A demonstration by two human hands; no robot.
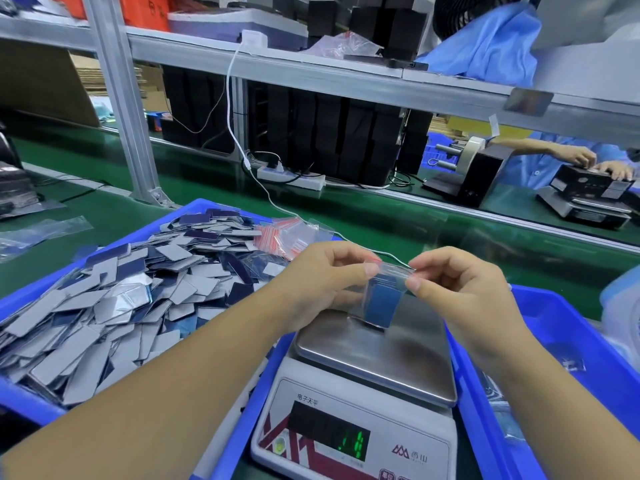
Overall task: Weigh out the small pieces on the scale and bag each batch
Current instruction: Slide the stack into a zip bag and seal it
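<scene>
Head cam: I see both hands up over the scale (363, 403), working one small clear zip bag (379, 299) btwn them. My left hand (322, 285) pinches the bag's top-left edge w/ thumb and curled fingers; my right hand (460, 289) pinches the top-right edge the same way, so both are closed on the bag. Inside the bag I can make out a batch of blue pieces (381, 304), standing upright; the bag's bottom end touches or sits just above the steel weighing pan (398, 362), can't tell which. Scale display (349, 445) glows green, digits too blurred to read. Left of the scale, a blue tray (20, 303) holds a big loose heap of grey and dark-blue flat pieces (121, 299). At the tray's far corner lies a pile of empty red-striped zip bags (284, 237). Right of the scale, a 2nd blue bin (554, 327), contents hard to tell. All on a green conveyor belt (398, 230). A white cable (242, 143) runs back to a power strip (291, 176). Far right, another worker's hands (595, 164) on a black device.
</scene>
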